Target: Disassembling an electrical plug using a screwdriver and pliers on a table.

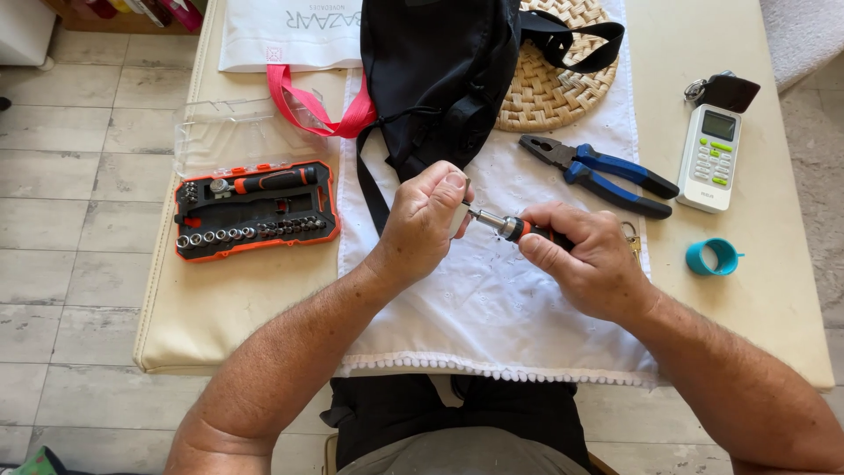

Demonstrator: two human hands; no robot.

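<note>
My right hand (591,258) grips the black and orange handle of a small screwdriver (508,226) over a white cloth (492,308). Its metal shaft points left into my left hand (425,220), whose fingers are closed around the tip; what sits at the tip is hidden. Both hands hover in front of a black bag (435,75) that lies on the cloth.
An open orange bit and socket set (255,211) with its clear lid lies left of the cloth. Blue-handled pliers (602,171), a white remote (710,158), keys (721,88), a teal tape ring (714,257), a woven mat (554,88) and a white shopping bag (290,35) share the beige table.
</note>
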